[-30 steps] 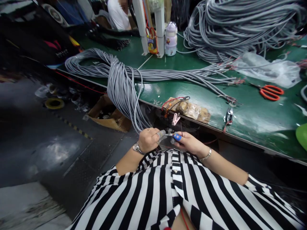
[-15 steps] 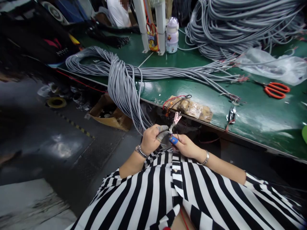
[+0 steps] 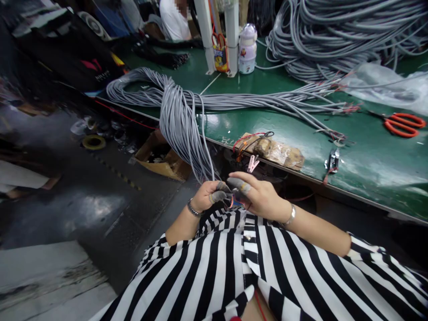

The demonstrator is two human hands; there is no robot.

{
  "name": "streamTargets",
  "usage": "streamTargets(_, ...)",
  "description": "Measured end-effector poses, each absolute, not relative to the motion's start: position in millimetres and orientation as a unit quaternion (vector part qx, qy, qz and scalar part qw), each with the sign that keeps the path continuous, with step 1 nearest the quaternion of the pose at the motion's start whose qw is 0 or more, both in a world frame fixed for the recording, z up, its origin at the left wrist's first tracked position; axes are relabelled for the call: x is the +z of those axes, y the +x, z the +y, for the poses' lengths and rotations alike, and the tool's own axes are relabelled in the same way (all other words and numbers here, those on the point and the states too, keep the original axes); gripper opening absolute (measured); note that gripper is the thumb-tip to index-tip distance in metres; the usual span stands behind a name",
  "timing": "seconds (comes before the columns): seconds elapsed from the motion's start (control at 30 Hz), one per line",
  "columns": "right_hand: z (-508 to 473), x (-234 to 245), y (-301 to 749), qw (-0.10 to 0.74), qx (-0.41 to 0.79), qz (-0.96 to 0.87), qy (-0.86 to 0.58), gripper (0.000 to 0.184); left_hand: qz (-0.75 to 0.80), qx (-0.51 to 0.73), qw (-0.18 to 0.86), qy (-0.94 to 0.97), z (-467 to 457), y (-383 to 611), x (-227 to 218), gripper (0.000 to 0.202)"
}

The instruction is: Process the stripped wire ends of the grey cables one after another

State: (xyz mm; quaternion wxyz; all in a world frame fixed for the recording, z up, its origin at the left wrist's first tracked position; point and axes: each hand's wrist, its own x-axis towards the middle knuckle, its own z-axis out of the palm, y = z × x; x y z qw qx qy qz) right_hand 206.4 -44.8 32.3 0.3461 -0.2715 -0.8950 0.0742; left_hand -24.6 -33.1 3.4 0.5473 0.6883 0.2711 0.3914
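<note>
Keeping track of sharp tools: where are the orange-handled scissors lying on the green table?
In the head view, the scissors lie near the right edge, on the green table, just below the plastic bag and up and right of the small hand tool.

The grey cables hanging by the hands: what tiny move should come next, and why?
Perhaps the right hand should pinch gently beside the left hand to steady any cable end there: their fingers are close together, and the grey cables hang down near the left hand. What lies between them is too blurred to tell.
</note>
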Motion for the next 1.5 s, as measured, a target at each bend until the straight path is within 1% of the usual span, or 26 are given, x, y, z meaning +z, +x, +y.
streamTargets(0.1, -42.9, 30.4, 196.4, 0.299, 0.040, -0.923, -0.240, 0.026, 0.258, 0.382, 0.521, 0.718, -33.3, -23.6, 8.1, 0.042)
streamTargets(0.17, -41.1, 29.7, 199.0, 0.281, 0.024, -0.937, -0.207, 0.020, 0.248, 0.349, 0.518, 0.741, -31.9, -26.1, 9.8, 0.040)
streamTargets(0.23, -37.9, 31.2, 209.0, 0.255, 0.028, -0.951, -0.174, 0.021, 0.229, 0.309, 0.525, 0.760, -29.0, -30.6, 10.5, 0.037)
streamTargets(0.3, -32.9, 33.8, 225.0, 0.231, 0.059, -0.956, -0.171, 0.021, 0.207, 0.280, 0.537, 0.768, -25.4, -35.7, 9.7, 0.035)
streamTargets(0.37, -27.6, 35.1, 244.4, 0.238, 0.092, -0.939, -0.231, 0.023, 0.191, 0.277, 0.551, 0.764, -22.3, -40.0, 7.0, 0.033)
streamTargets(0.43, -24.6, 33.1, 262.7, 0.285, 0.126, -0.888, -0.337, 0.022, 0.190, 0.299, 0.561, 0.748, -21.1, -42.2, 3.6, 0.032)
streamTargets(0.5, -26.2, 27.3, 274.4, 0.355, 0.199, -0.812, -0.418, 0.014, 0.200, 0.327, 0.564, 0.731, -21.8, -41.6, 1.1, 0.031)
streamTargets(0.53, -28.7, 23.3, 276.4, 0.380, 0.257, -0.774, -0.437, 0.015, 0.206, 0.338, 0.563, 0.726, -22.7, -40.2, 0.4, 0.030)
streamTargets(0.57, -32.0, 19.0, 275.5, 0.390, 0.325, -0.740, -0.440, 0.020, 0.210, 0.345, 0.561, 0.723, -23.6, -38.3, 0.1, 0.030)
streamTargets(0.6, -35.6, 14.7, 271.9, 0.386, 0.394, -0.712, -0.434, 0.028, 0.211, 0.350, 0.559, 0.721, -24.5, -35.8, 0.1, 0.029)
streamTargets(0.67, -42.3, 7.7, 258.2, 0.351, 0.517, -0.671, -0.400, 0.040, 0.214, 0.360, 0.559, 0.716, -25.6, -30.4, 0.2, 0.029)
streamTargets(0.73, -46.3, 4.5, 240.6, 0.323, 0.601, -0.641, -0.351, 0.048, 0.223, 0.362, 0.558, 0.713, -25.7, -25.1, 0.0, 0.031)
streamTargets(0.8, -47.5, 5.2, 224.2, 0.310, 0.652, -0.615, -0.318, 0.053, 0.228, 0.353, 0.546, 0.725, -24.8, -20.7, -0.5, 0.034)
streamTargets(0.87, -47.5, 7.9, 211.8, 0.300, 0.680, -0.588, -0.320, 0.053, 0.226, 0.336, 0.524, 0.749, -23.4, -17.3, -0.8, 0.035)
streamTargets(0.97, -47.5, 9.7, 201.3, 0.280, 0.699, -0.551, -0.360, 0.050, 0.215, 0.300, 0.499, 0.784, -21.4, -14.1, 1.2, 0.036)
streamTargets(1.07, -45.7, 6.3, 200.8, 0.300, 0.711, -0.486, -0.411, 0.048, 0.210, 0.272, 0.514, 0.786, -20.7, -13.5, 5.0, 0.038)
streamTargets(1.13, -43.3, 3.5, 208.0, 0.343, 0.700, -0.428, -0.457, 0.049, 0.215, 0.276, 0.541, 0.765, -21.3, -15.3, 5.3, 0.039)
streamTargets(1.17, -42.5, 2.9, 213.9, 0.377, 0.673, -0.416, -0.481, 0.048, 0.222, 0.286, 0.558, 0.747, -21.9, -16.9, 4.0, 0.039)
streamTargets(1.23, -42.9, 3.6, 227.7, 0.451, 0.566, -0.470, -0.506, 0.043, 0.240, 0.321, 0.593, 0.698, -23.3, -20.8, -1.5, 0.039)
streamTargets(1.27, -44.5, 4.8, 234.2, 0.484, 0.484, -0.536, -0.495, 0.038, 0.246, 0.342, 0.609, 0.672, -23.8, -22.8, -5.3, 0.039)
streamTargets(1.3, -46.8, 6.3, 239.2, 0.499, 0.398, -0.614, -0.465, 0.030, 0.251, 0.360, 0.621, 0.650, -24.3, -24.5, -9.1, 0.039)
streamTargets(1.33, -49.3, 8.0, 242.2, 0.497, 0.314, -0.689, -0.424, 0.020, 0.250, 0.372, 0.630, 0.634, -24.5, -25.7, -12.5, 0.040)
streamTargets(1.37, -51.5, 9.7, 242.9, 0.482, 0.242, -0.751, -0.382, 0.014, 0.247, 0.374, 0.637, 0.626, -24.5, -26.3, -14.9, 0.041)
streamTargets(1.43, -52.9, 13.1, 237.9, 0.436, 0.148, -0.827, -0.322, 0.028, 0.242, 0.362, 0.644, 0.628, -24.2, -25.7, -16.0, 0.042)
streamTargets(1.5, -48.6, 17.0, 228.2, 0.384, 0.120, -0.867, -0.293, 0.036, 0.244, 0.343, 0.641, 0.642, -23.4, -24.3, -12.4, 0.042)
